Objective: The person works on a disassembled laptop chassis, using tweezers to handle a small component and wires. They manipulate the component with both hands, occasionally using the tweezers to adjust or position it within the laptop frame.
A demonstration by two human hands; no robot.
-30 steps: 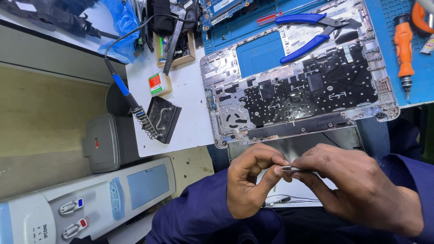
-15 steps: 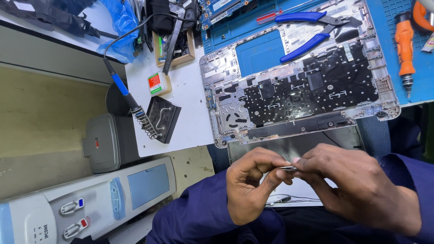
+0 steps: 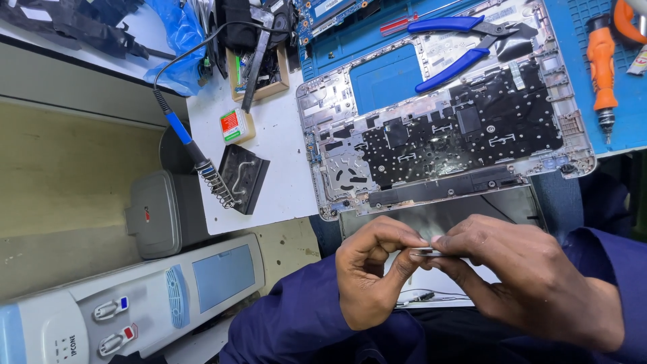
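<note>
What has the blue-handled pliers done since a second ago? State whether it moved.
No. The blue-handled pliers lies in the same spot on the opened laptop shell, just as before.

An electronics repair workshop is showing: a soldering iron is resting left of the opened laptop chassis, blue-handled pliers lying on it.

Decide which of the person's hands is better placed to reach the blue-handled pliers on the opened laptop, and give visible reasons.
Probably the right hand. The pliers lie toward the right of the laptop chassis, above it; the left hand sits further left. Both hands pinch a small metal part.
</note>
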